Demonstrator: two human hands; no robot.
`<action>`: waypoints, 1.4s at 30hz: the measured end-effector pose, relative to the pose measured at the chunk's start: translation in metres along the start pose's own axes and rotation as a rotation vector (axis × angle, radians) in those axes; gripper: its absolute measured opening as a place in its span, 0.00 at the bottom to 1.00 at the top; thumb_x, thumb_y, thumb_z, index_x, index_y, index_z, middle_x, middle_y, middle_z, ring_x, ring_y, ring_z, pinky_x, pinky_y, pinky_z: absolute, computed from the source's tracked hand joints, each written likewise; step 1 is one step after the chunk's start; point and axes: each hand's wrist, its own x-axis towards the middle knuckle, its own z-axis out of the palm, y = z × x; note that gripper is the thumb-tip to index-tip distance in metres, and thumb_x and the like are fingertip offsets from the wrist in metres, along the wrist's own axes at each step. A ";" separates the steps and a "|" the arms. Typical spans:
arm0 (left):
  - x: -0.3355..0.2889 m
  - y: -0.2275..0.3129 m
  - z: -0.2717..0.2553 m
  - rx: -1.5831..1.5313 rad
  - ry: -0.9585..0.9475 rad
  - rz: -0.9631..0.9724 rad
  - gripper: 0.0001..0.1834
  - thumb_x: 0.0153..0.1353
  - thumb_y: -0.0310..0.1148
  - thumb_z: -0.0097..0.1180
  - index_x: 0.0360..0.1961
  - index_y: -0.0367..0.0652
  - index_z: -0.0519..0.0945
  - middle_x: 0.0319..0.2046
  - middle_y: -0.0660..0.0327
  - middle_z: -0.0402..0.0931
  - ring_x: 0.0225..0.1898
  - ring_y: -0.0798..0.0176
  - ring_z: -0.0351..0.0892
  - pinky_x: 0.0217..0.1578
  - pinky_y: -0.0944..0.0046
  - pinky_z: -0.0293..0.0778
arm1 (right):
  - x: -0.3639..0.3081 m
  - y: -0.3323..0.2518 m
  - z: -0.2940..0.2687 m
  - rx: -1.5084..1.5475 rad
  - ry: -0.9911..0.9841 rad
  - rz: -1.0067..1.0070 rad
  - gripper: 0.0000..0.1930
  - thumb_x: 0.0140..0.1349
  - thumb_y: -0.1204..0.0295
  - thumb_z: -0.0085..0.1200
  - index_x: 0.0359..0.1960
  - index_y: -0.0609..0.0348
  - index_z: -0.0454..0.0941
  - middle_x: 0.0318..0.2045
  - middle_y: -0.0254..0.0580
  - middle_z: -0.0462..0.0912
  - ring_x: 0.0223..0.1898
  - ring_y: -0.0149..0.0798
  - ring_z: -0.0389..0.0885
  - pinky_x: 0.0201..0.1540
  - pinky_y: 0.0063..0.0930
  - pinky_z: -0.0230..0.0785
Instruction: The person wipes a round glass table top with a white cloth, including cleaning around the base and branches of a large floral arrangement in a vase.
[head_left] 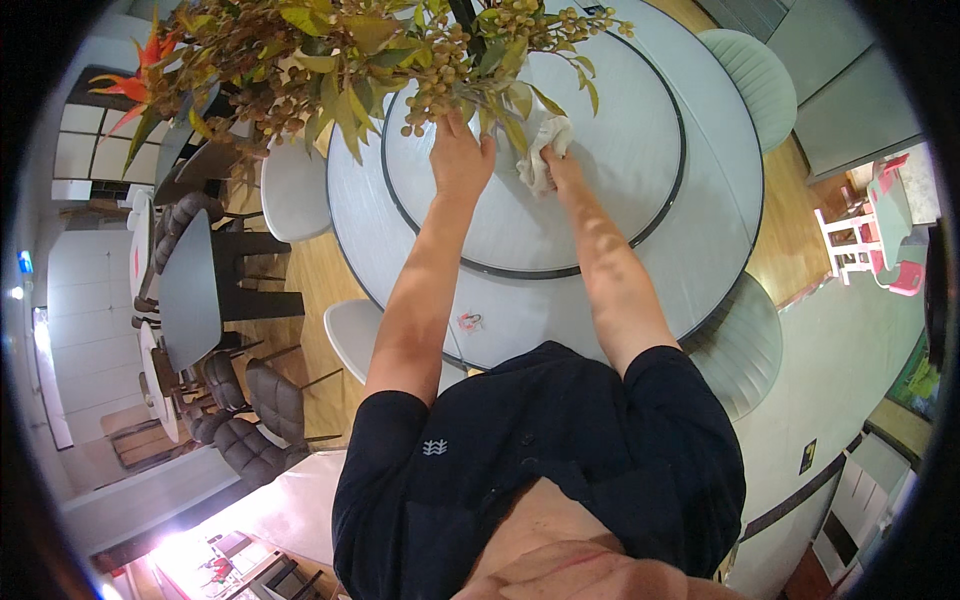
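A white cloth (541, 172) is bunched in my right hand (565, 172), whose fingers are closed on it. The cloth lies against the side of a clear glass vase (521, 98), on the round turntable (600, 220). My left hand (462, 165) reaches up on the vase's other side, fingers stretched and thumb apart. Its fingertips go in under the berries and leaves of a large plant arrangement (440, 70), so I cannot tell whether they touch the vase or the stems. Leaves and berries hide much of the vase.
The turntable sits on a grey-white round table (715, 190). A small reddish-and-white item (470, 321) lies near its front edge. Pale chairs (298, 190) and ribbed light-green chairs (755, 85) surround it. At left stands a dark table (190, 290) with padded chairs (275, 400).
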 end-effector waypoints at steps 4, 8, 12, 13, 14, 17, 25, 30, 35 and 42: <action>-0.021 0.025 -0.031 -0.103 -0.008 -0.066 0.44 0.56 0.35 0.60 0.68 0.23 0.52 0.64 0.31 0.55 0.61 0.33 0.67 0.51 0.48 0.78 | -0.043 -0.008 -0.006 0.128 -0.081 -0.008 0.33 0.61 0.49 0.61 0.62 0.56 0.72 0.46 0.40 0.82 0.42 0.40 0.81 0.37 0.38 0.76; -0.054 0.031 -0.043 -0.245 -0.013 -0.110 0.49 0.57 0.35 0.60 0.70 0.22 0.45 0.69 0.26 0.42 0.67 0.27 0.57 0.57 0.48 0.74 | -0.106 -0.032 0.008 0.240 -0.072 -0.018 0.33 0.61 0.52 0.62 0.63 0.56 0.70 0.47 0.42 0.82 0.40 0.39 0.82 0.35 0.36 0.76; -0.084 0.035 -0.045 -0.297 -0.011 -0.047 0.47 0.62 0.34 0.56 0.71 0.22 0.42 0.71 0.25 0.33 0.69 0.25 0.51 0.61 0.47 0.70 | -0.141 -0.047 0.020 0.251 -0.087 -0.044 0.29 0.63 0.59 0.62 0.63 0.57 0.70 0.46 0.43 0.81 0.40 0.38 0.82 0.33 0.35 0.77; -0.091 0.034 -0.045 -0.271 -0.004 -0.019 0.46 0.63 0.34 0.55 0.71 0.22 0.42 0.71 0.25 0.34 0.69 0.25 0.51 0.61 0.47 0.70 | -0.147 -0.048 0.023 0.261 -0.107 -0.044 0.29 0.63 0.59 0.62 0.62 0.56 0.70 0.46 0.42 0.81 0.39 0.37 0.82 0.32 0.34 0.76; -0.098 0.033 -0.046 -0.410 -0.103 -0.092 0.42 0.65 0.34 0.52 0.72 0.26 0.46 0.71 0.26 0.34 0.69 0.26 0.55 0.61 0.45 0.70 | -0.153 -0.049 0.027 0.281 -0.097 -0.104 0.28 0.63 0.60 0.62 0.62 0.56 0.70 0.46 0.42 0.81 0.39 0.36 0.81 0.32 0.34 0.76; -0.107 0.030 -0.063 -0.582 -0.191 -0.132 0.39 0.66 0.37 0.53 0.72 0.31 0.51 0.71 0.27 0.39 0.67 0.28 0.59 0.60 0.44 0.70 | -0.178 -0.055 0.041 0.357 -0.112 -0.249 0.28 0.64 0.61 0.62 0.62 0.56 0.68 0.47 0.40 0.80 0.39 0.32 0.80 0.33 0.32 0.74; -0.112 -0.037 -0.073 -0.683 0.216 -0.140 0.20 0.65 0.31 0.57 0.55 0.34 0.73 0.47 0.43 0.80 0.47 0.45 0.82 0.47 0.54 0.77 | -0.210 -0.047 0.094 0.337 -0.211 -0.505 0.27 0.67 0.63 0.58 0.61 0.64 0.66 0.48 0.37 0.79 0.40 0.31 0.78 0.40 0.27 0.73; -0.129 -0.121 -0.069 -0.691 0.281 -0.291 0.14 0.64 0.31 0.56 0.47 0.34 0.76 0.38 0.43 0.82 0.36 0.40 0.83 0.38 0.52 0.77 | -0.209 -0.017 0.127 -0.446 -0.006 -0.689 0.40 0.54 0.58 0.68 0.63 0.66 0.64 0.58 0.54 0.72 0.58 0.51 0.71 0.55 0.41 0.68; -0.143 -0.186 -0.086 -0.718 0.181 -0.436 0.13 0.63 0.31 0.56 0.47 0.36 0.75 0.37 0.41 0.81 0.39 0.37 0.81 0.41 0.47 0.75 | -0.213 0.009 0.199 -0.603 0.417 -1.122 0.49 0.43 0.57 0.75 0.65 0.65 0.61 0.61 0.61 0.65 0.66 0.60 0.58 0.66 0.47 0.59; -0.160 -0.247 -0.063 -0.630 0.072 -0.484 0.12 0.64 0.32 0.55 0.47 0.41 0.75 0.38 0.44 0.81 0.41 0.37 0.80 0.42 0.46 0.74 | -0.198 0.028 0.244 -0.541 0.084 -0.936 0.53 0.42 0.59 0.75 0.69 0.63 0.58 0.65 0.52 0.67 0.66 0.59 0.62 0.65 0.44 0.63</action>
